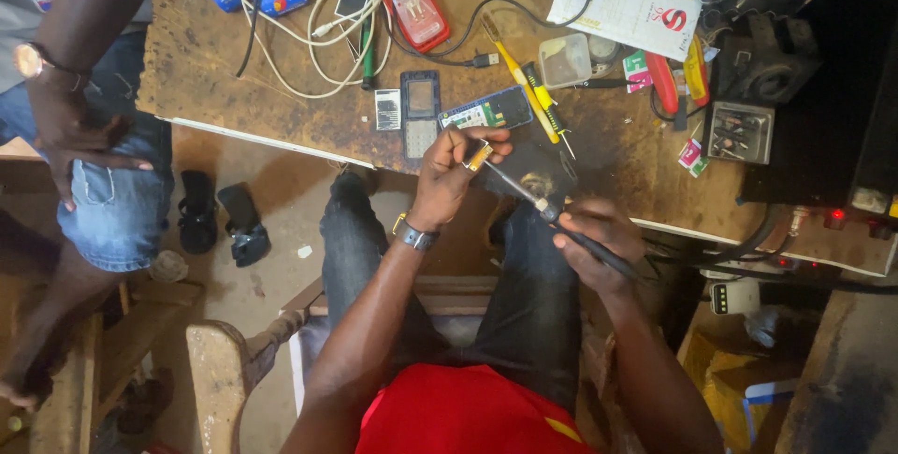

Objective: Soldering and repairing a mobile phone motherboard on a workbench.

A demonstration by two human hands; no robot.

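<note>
Head view: I'm watching left hand [447, 173] pinching small yellow part [479, 155] at workbench [234, 89] edge, right hand [599, 244] wrapping soldering iron [552, 211], tip touching just below pinch. My worry: tip slipping upward, burning fingertips [486, 141]; part dropping to floor.

Far bench: white cables [309, 38], red charger [418, 13], yellow screwdrivers [528, 89], clear plastic box [565, 60]. Left: co-worker's hand [70, 131] on jeans.
</note>
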